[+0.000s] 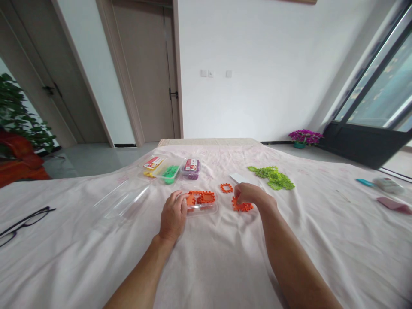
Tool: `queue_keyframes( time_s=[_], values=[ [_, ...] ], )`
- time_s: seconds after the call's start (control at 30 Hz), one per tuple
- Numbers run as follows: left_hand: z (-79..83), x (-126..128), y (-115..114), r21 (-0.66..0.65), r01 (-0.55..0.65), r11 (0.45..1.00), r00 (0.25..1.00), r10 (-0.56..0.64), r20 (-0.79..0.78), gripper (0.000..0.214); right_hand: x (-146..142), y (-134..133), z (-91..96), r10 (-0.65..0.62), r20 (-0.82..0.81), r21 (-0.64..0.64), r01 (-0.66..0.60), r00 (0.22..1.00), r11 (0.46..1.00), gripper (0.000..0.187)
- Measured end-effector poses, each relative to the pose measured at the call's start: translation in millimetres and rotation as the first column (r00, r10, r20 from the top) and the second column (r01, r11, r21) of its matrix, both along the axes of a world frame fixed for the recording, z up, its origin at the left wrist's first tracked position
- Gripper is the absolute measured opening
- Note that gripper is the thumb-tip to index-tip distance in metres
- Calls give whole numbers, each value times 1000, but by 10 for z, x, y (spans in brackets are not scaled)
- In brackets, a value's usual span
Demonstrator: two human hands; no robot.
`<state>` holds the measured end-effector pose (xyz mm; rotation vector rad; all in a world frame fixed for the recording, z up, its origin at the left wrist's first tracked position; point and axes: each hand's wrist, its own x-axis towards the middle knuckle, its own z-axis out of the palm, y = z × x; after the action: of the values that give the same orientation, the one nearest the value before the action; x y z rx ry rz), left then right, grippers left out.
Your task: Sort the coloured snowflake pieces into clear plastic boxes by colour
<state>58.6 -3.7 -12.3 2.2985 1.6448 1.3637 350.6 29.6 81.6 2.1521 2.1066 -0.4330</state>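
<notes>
Orange pieces (206,197) lie inside the clear tub (203,210), your left hand (174,214) at its edge, fingers close together, grip unclear. An orange pile (241,207) and one orange frame (222,188) lie outside; your right hand (253,193) is bent over that pile, any pinch hidden.

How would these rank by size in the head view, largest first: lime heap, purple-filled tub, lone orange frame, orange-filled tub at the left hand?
1. Orange-filled tub and lime heap: too close to rank; the left hand hides part of the tub.
2. Purple-filled tub, farther back.
3. Lone orange frame.
</notes>
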Motion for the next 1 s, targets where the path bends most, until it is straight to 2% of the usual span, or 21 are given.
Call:
queue_keyframes(
  time_s=[0.1,0.23,0.3,0.37,0.47,0.53,0.73,1.0],
  values=[
    [-13,-2,3,-15,0,1000,1000,0,2,31,-12,10,82,3,-122,225,24,993,974,17],
    [-18,-3,-10,-40,-5,999,1000,5,9,31,-217,2,143,37,-291,560,139,956,817,21],
    [-15,-2,-18,-39,-7,999,1000,7,16,31,-384,-8,116,94,-341,635,155,935,757,21],
    [-11,-1,-22,-29,-5,1000,1000,6,25,30,-551,-17,57,178,-377,662,130,909,738,19],
    [-5,1,-24,-23,2,1000,1000,-1,28,30,-756,-34,-51,291,-375,684,51,880,728,20],
    [1,3,-26,-28,4,1000,1000,-4,25,30,-852,-50,-114,317,-347,683,6,883,730,22],
    [18,5,-36,-55,6,998,1000,-5,22,32,-944,-71,-213,400,-258,583,-188,880,790,41],
    [2,-1,-27,-54,10,998,1000,-9,27,32,-763,-51,-78,292,-215,529,-140,932,837,31]
  ],
)
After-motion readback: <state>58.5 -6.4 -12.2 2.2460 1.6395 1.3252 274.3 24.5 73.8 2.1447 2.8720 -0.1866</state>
